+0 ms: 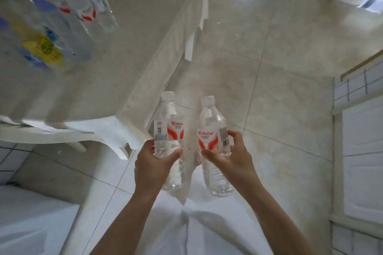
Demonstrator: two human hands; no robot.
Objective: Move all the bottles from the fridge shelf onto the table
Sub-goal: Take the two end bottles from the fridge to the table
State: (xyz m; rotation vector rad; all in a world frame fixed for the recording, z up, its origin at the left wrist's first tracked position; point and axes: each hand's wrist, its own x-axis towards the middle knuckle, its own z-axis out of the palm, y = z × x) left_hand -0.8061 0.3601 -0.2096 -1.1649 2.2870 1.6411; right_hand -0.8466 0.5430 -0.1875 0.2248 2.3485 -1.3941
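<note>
The left hand point(154, 159) grips one clear water bottle point(170, 141) around its lower body and the right hand point(228, 157) grips a second bottle point(211, 143), both upright and apart, carried over the floor point(279, 68). This looks like the carry step: the worktop point(124, 47), up and left, already bears a blurred cluster of bottles point(62, 16). Next, both need setting down upright on bare surface beside that cluster.

Two clear, white-capped water bottles point(171, 130) point(213, 132) with red-and-white labels are held upright above the floor; more bottles point(62, 16) stand on the table point(124, 47)
</note>
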